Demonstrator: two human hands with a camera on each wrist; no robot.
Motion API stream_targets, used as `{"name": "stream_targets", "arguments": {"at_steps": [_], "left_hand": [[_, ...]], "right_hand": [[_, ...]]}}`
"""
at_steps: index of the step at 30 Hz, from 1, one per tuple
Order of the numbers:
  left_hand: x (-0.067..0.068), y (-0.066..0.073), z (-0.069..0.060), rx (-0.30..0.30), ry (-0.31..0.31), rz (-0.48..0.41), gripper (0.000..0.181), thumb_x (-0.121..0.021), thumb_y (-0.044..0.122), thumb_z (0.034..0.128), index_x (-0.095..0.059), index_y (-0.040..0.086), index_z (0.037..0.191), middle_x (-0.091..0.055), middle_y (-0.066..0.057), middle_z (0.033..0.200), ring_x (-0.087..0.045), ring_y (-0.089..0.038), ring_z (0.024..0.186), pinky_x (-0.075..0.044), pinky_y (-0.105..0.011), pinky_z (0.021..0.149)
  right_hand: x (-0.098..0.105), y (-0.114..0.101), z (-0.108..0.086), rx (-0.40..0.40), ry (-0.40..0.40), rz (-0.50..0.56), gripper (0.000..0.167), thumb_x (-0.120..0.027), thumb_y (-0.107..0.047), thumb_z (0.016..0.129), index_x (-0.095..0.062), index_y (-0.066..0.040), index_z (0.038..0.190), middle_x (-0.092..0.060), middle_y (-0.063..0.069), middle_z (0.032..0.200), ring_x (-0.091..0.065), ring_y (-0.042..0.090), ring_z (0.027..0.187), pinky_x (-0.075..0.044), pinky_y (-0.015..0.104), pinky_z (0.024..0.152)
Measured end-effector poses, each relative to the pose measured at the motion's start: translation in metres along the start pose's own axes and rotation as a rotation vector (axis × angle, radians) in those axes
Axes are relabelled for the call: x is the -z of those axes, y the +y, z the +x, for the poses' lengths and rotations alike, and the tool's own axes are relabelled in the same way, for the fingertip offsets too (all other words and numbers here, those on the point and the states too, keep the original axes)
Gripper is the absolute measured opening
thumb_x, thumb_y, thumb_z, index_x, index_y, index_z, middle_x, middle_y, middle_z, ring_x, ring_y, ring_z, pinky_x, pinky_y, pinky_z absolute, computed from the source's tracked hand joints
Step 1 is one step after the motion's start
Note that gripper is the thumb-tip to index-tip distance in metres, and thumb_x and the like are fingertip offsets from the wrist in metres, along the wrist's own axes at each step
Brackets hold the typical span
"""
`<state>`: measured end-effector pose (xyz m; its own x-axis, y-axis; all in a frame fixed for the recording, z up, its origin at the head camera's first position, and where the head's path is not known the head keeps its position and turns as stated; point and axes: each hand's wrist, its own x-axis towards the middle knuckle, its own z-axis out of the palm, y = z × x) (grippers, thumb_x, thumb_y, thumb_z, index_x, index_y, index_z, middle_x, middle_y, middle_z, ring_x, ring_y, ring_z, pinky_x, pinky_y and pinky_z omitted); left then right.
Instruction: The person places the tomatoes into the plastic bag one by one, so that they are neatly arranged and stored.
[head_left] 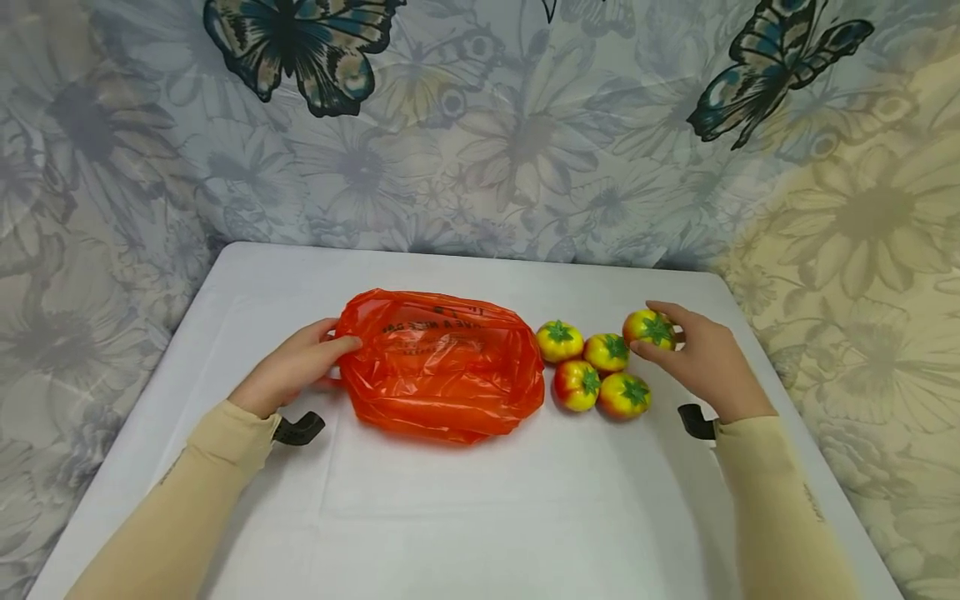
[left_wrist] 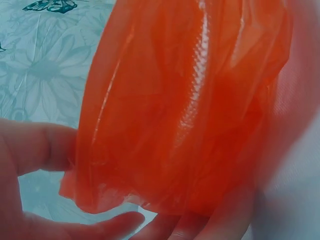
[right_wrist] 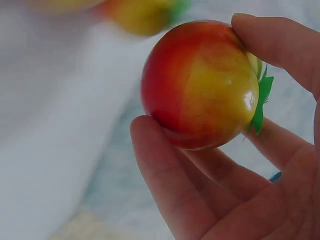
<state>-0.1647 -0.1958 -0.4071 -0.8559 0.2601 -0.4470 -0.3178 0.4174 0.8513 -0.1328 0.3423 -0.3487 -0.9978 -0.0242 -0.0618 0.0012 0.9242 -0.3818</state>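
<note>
- Nearest you: two beige sleeves (head_left: pixel 168 508), smooth knit or cloth by the look of it, with a black curved mount (head_left: pixel 300 429) at each wrist.
- Your left hand (head_left: pixel 292 371) holds the left end of the red-orange plastic bag (head_left: pixel 450 423); thumb over the rim, other fingers curled at the outer side, clamped on the film.
- Bag: thin, glossy, crinkled, partly see-through, dark lettering on its far wall. Its mouth is spread wide. Folds hide the bottom, so you cannot tell whether anything lies inside.
- Your right hand (head_left: pixel 701 362) grips one fruit (right_wrist: pixel 197 85) right of the bag, thumb and fingertips clamped on opposite sides.
- Held fruit: round, hard-looking, shiny, red blending into yellow, with a thin green leafy cap; probably artificial.
- Four similar fruits (head_left: pixel 576 386) rest clustered on the table, between bag and right hand; one sits just beside the bag's right rim.
- Progress, judged from the layout: bag already spread, one fruit in your grip, four not yet picked up.
- Beneath: white-covered table (head_left: pixel 480 517), faint creases.
- Farthest: pale floral backdrop (head_left: pixel 525 142), soft folds, dark-edged butterflies (head_left: pixel 300 50).
</note>
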Motion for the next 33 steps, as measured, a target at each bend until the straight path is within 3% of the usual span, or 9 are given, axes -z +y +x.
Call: {"name": "stream_targets", "arguments": {"at_steps": [7, 11, 16, 21, 24, 29, 33], "left_hand": [[-0.005, 0.002, 0.002, 0.006, 0.016, -0.050, 0.071, -0.050, 0.030, 0.1115, -0.021, 0.002, 0.170, -0.053, -0.024, 0.156, -0.065, -0.035, 0.127, -0.065, -0.042, 0.094], [-0.006, 0.002, 0.003, 0.011, 0.018, -0.055, 0.072, -0.051, 0.030, 0.1111, -0.020, 0.003, 0.170, -0.052, -0.024, 0.157, -0.065, -0.037, 0.130, -0.065, -0.044, 0.095], [-0.005, 0.000, 0.004, 0.006, 0.030, -0.037, 0.071, -0.052, 0.030, 0.1101, -0.023, 0.003, 0.170, -0.054, -0.024, 0.156, -0.066, -0.036, 0.127, -0.066, -0.044, 0.094], [-0.003, 0.001, 0.001, 0.003, 0.046, -0.018, 0.070, -0.052, 0.030, 0.1098, -0.026, 0.003, 0.169, -0.054, -0.023, 0.154, -0.066, -0.034, 0.123, -0.066, -0.042, 0.092], [-0.003, 0.002, 0.000, 0.004, 0.055, -0.005, 0.069, -0.051, 0.029, 0.1093, -0.027, 0.003, 0.168, -0.056, -0.022, 0.152, -0.067, -0.033, 0.120, -0.066, -0.041, 0.091], [-0.003, 0.005, -0.003, -0.008, 0.057, -0.007, 0.068, -0.050, 0.027, 0.1082, -0.028, 0.002, 0.168, -0.056, -0.022, 0.149, -0.068, -0.032, 0.116, -0.066, -0.040, 0.091], [-0.004, 0.004, -0.003, -0.022, 0.048, -0.012, 0.068, -0.049, 0.026, 0.1081, -0.027, 0.001, 0.168, -0.056, -0.023, 0.149, -0.068, -0.031, 0.114, -0.065, -0.041, 0.092]], "right_hand": [[-0.003, -0.092, 0.020, 0.157, 0.000, 0.065, 0.072, -0.078, -0.050, 0.098, -0.052, -0.025, 0.160, -0.062, 0.014, 0.153, -0.066, 0.042, 0.122, -0.060, 0.060, 0.096], [-0.022, -0.136, 0.037, 0.259, -0.027, 0.105, 0.067, -0.081, -0.040, 0.097, -0.056, -0.025, 0.157, -0.067, 0.009, 0.146, -0.067, 0.035, 0.117, -0.062, 0.052, 0.095], [-0.051, -0.180, 0.052, 0.374, -0.107, 0.105, 0.067, -0.081, -0.039, 0.097, -0.057, -0.023, 0.157, -0.067, 0.003, 0.145, -0.066, 0.026, 0.115, -0.060, 0.045, 0.100], [-0.075, -0.215, 0.061, 0.447, -0.179, 0.075, 0.067, -0.079, -0.044, 0.098, -0.055, -0.025, 0.158, -0.065, 0.002, 0.148, -0.064, 0.023, 0.124, -0.057, 0.045, 0.109], [-0.090, -0.230, 0.064, 0.477, -0.210, 0.071, 0.066, -0.079, -0.044, 0.098, -0.056, -0.024, 0.157, -0.067, 0.002, 0.144, -0.064, 0.022, 0.123, -0.058, 0.044, 0.108], [-0.115, -0.249, 0.069, 0.523, -0.264, 0.050, 0.060, -0.079, -0.041, 0.098, -0.059, -0.022, 0.152, -0.069, -0.001, 0.139, -0.064, 0.019, 0.124, -0.056, 0.043, 0.111], [-0.132, -0.257, 0.074, 0.516, -0.317, 0.029, 0.060, -0.080, -0.039, 0.098, -0.060, -0.021, 0.151, -0.069, -0.002, 0.138, -0.064, 0.017, 0.126, -0.053, 0.043, 0.115]]}}
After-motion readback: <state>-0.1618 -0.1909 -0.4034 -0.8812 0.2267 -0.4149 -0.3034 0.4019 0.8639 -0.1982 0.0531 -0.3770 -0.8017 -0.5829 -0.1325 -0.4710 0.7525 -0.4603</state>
